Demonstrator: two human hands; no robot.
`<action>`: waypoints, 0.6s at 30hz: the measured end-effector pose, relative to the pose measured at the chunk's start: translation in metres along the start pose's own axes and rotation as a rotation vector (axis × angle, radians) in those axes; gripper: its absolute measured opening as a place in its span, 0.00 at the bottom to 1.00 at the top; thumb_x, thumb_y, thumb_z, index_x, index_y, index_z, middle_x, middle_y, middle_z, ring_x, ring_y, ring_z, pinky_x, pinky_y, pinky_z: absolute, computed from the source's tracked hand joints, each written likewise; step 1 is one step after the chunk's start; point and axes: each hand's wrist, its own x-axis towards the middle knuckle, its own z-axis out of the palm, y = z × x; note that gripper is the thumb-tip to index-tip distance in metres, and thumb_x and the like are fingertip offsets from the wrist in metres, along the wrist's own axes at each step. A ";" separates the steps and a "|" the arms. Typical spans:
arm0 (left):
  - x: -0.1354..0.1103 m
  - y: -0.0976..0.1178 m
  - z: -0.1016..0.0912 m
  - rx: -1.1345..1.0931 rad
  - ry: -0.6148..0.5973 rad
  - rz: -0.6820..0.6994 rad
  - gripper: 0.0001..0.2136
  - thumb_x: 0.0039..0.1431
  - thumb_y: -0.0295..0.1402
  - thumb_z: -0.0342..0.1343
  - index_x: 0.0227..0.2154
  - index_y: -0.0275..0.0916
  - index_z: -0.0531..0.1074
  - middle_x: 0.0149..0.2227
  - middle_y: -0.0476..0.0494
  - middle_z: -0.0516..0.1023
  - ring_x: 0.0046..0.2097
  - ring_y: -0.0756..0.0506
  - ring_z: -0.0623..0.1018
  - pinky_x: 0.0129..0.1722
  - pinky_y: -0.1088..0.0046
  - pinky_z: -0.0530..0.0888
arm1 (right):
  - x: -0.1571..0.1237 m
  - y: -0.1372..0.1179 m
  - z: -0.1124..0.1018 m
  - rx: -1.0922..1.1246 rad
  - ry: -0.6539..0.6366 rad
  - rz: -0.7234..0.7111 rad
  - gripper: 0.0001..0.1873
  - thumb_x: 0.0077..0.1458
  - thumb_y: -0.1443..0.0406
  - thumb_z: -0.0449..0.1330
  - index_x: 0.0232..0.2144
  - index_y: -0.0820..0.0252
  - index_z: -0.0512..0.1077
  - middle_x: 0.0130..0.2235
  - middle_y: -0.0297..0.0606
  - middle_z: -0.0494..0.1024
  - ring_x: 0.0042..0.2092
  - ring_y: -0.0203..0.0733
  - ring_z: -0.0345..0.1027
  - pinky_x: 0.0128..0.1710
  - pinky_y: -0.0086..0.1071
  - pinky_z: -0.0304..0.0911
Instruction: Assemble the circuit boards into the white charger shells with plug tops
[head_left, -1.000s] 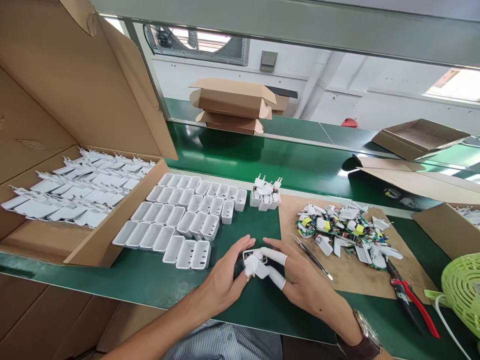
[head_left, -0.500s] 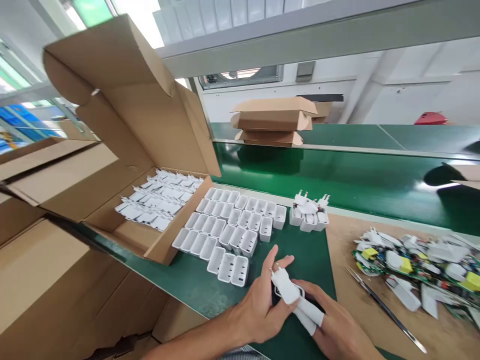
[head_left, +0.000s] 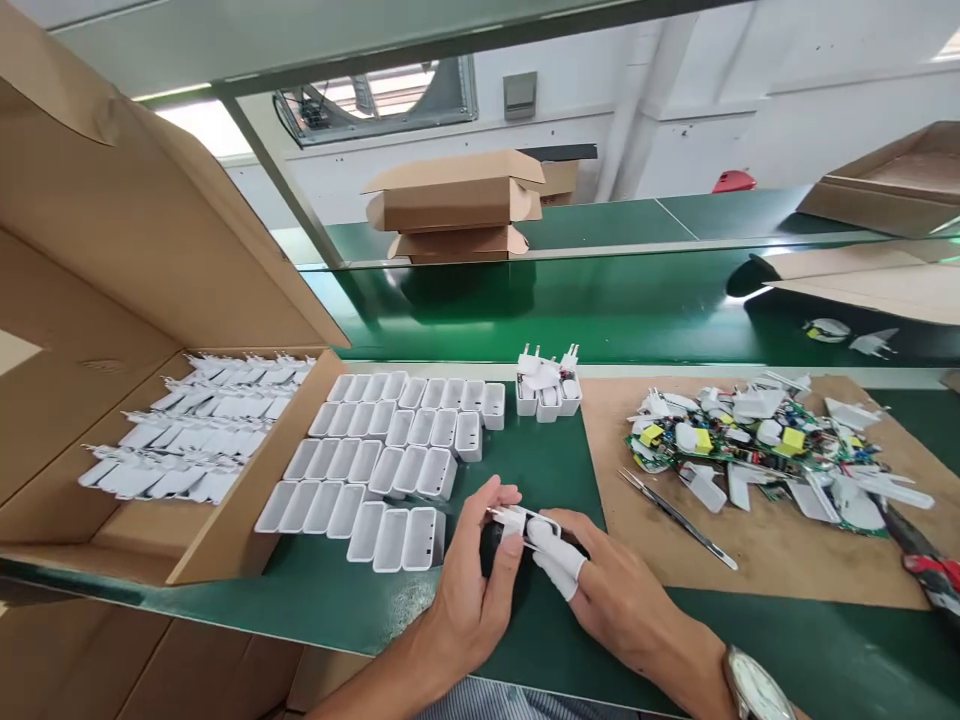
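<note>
Both hands meet at the front of the green bench. My left hand [head_left: 476,590] is closed, its thumb and fingers pinching a white plug piece [head_left: 510,518] with metal pins. My right hand [head_left: 626,600], with white covers on some fingertips, is closed round a white charger casing [head_left: 551,516] against that piece. Fingers hide most of both parts, and I cannot tell how far they are joined. Left of my hands stand rows of open white casings [head_left: 341,510]. Beyond them, a small group of casings holds plug pieces [head_left: 544,372].
A cardboard box [head_left: 251,500] with rows of white plug pieces stands left. At right, circuit boards and white parts [head_left: 750,440] lie on brown cardboard [head_left: 652,550], beside tweezers [head_left: 679,520] and a red-handled tool [head_left: 930,570]. Folded boxes [head_left: 457,205] sit on the back shelf.
The view has swung right and down. My left hand has tilted the plug piece down from above the casing, and it now lies lower against the casing's open end.
</note>
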 end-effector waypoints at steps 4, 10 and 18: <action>0.000 -0.003 -0.004 0.001 -0.029 -0.003 0.21 0.75 0.39 0.48 0.67 0.50 0.56 0.59 0.40 0.75 0.59 0.41 0.78 0.57 0.57 0.76 | 0.001 -0.001 0.000 0.033 0.014 0.014 0.23 0.59 0.78 0.53 0.55 0.62 0.66 0.52 0.50 0.77 0.48 0.47 0.77 0.42 0.39 0.80; 0.002 0.000 -0.006 0.121 -0.104 0.167 0.30 0.65 0.37 0.61 0.67 0.47 0.58 0.61 0.37 0.73 0.60 0.37 0.76 0.59 0.53 0.75 | 0.003 -0.001 -0.002 0.128 -0.006 0.079 0.25 0.57 0.78 0.53 0.56 0.58 0.65 0.49 0.45 0.77 0.45 0.45 0.77 0.42 0.38 0.79; 0.005 -0.001 -0.001 -0.048 -0.023 -0.113 0.30 0.72 0.43 0.52 0.71 0.46 0.47 0.60 0.36 0.78 0.59 0.40 0.79 0.58 0.58 0.77 | 0.006 -0.005 0.000 0.230 0.107 0.124 0.15 0.65 0.71 0.55 0.53 0.55 0.69 0.46 0.43 0.78 0.41 0.43 0.78 0.39 0.36 0.79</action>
